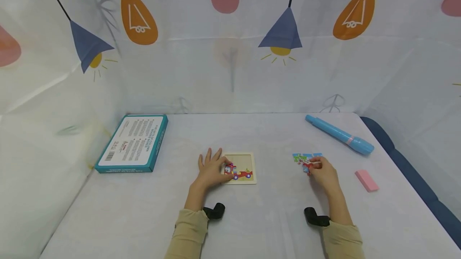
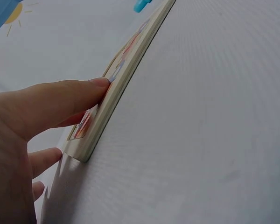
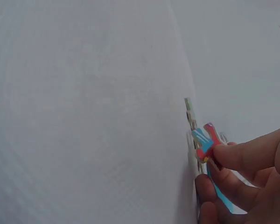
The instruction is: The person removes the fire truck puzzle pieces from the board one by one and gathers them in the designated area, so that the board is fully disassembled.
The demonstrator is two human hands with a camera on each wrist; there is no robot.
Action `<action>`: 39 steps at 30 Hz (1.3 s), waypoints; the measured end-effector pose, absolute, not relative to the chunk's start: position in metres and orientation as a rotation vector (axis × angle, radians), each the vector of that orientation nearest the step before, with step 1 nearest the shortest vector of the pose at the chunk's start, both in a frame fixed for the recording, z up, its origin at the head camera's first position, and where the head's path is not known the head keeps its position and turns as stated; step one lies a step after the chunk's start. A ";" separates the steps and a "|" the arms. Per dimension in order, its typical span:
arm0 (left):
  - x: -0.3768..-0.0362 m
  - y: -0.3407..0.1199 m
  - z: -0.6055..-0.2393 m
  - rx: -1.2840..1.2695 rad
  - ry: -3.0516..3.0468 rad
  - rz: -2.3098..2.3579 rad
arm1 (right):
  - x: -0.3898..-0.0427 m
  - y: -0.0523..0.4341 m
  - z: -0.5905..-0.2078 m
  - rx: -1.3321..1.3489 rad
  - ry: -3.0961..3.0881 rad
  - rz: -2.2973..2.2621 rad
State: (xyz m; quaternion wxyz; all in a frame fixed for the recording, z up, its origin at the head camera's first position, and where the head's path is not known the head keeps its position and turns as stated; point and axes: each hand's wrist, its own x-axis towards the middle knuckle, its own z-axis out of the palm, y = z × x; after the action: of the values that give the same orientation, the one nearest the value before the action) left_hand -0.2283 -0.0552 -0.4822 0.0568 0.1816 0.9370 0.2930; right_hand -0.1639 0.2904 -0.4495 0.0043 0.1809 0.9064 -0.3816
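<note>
Pinching one piece (image 3: 204,141) is the right hand (image 1: 325,174); left hand (image 1: 211,170) touches one tray (image 1: 241,159).

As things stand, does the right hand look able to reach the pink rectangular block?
Probably yes: nothing visible lies between the right hand and the pink block, but the hand pinches a red-and-blue puzzle piece, perhaps needing release first.
</note>
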 end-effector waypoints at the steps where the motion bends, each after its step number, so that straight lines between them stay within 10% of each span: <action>1: -0.228 -0.055 -0.482 0.551 2.842 0.890 | -0.163 0.292 -0.450 0.573 2.847 -1.185; 39: -0.230 -0.060 -0.479 0.481 2.834 0.861 | -0.198 0.194 -0.453 0.411 2.896 -1.360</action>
State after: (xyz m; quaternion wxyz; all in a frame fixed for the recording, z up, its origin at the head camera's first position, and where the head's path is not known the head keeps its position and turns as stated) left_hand -0.2296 -0.0596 -0.4792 0.0704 0.1601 0.9421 0.2863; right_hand -0.1984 0.1939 -0.4531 -0.0420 0.1273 0.8970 -0.4212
